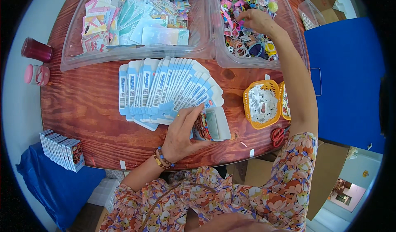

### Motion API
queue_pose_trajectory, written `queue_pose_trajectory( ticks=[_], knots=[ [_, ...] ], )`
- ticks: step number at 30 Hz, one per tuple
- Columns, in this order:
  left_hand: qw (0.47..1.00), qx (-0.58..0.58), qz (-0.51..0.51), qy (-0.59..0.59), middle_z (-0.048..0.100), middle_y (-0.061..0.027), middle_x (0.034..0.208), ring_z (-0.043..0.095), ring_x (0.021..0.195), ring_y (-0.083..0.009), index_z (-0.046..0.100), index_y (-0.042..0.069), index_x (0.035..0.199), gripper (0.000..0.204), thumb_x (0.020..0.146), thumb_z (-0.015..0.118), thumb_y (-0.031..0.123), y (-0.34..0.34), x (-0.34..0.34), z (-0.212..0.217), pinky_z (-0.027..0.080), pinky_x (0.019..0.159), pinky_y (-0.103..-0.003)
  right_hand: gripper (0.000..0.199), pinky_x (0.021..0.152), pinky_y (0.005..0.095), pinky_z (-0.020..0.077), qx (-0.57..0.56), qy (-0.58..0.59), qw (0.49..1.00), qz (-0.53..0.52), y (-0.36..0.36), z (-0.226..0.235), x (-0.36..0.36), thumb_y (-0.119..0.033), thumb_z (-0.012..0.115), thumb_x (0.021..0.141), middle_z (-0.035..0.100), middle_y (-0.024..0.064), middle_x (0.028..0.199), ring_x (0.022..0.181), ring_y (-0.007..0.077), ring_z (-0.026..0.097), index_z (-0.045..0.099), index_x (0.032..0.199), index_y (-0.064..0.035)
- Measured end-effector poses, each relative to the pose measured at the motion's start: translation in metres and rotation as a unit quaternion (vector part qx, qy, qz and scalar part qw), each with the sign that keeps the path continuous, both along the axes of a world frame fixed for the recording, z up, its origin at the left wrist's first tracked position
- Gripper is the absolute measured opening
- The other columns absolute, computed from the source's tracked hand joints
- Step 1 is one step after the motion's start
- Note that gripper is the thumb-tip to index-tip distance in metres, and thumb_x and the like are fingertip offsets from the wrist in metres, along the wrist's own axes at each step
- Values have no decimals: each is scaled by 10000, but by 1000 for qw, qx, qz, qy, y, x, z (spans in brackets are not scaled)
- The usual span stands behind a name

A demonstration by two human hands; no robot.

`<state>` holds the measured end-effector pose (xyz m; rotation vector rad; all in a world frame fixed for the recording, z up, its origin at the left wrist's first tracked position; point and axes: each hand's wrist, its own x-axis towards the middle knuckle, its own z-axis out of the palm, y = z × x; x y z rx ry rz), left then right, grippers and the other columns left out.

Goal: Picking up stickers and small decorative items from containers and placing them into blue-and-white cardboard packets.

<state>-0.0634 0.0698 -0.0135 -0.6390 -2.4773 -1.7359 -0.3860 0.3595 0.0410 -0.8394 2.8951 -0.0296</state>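
Round wooden table [82, 108], fanned blue flat cartons [165, 89] at centre. Left hand [181, 133] grips an assembled small box [212, 124] at near edge, open end facing right, long axis running away from the person. Right hand [258, 20] pinches among colourful trinkets in clear bin [288, 38].

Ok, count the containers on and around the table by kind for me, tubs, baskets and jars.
Clear plastic tubs: 2
Yellow baskets: 2
Jars with lids: 2
Total: 6
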Motion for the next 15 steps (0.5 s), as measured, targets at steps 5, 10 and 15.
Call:
queue_pose_trajectory(
  ticks=[5,10,15],
  knots=[
    [1000,-7,-6,-5,556,-203,1279,584,1140,-358,417,2,1465,983,658,906,277,-2,2,-4,496,952,-424,224,863,426,552,64,18,997,36,2,-7,-2,-220,703,831,736,111,958,969,311,699,760,1041,-168],
    [1000,2,7,13,564,-203,1230,597,1083,-356,431,-11,1457,958,669,900,269,0,3,-1,518,901,-417,165,612,329,474,-130,-45,985,-104,11,18,12,-169,681,872,679,51,809,695,172,628,737,999,-80],
    [998,23,58,8,599,-194,1145,605,1050,-358,495,-22,1353,838,709,882,348,4,5,4,508,897,-427,160,485,227,355,-385,-154,896,-156,-9,71,75,-193,653,944,638,-20,745,536,46,490,717,996,-55]
  ],
)
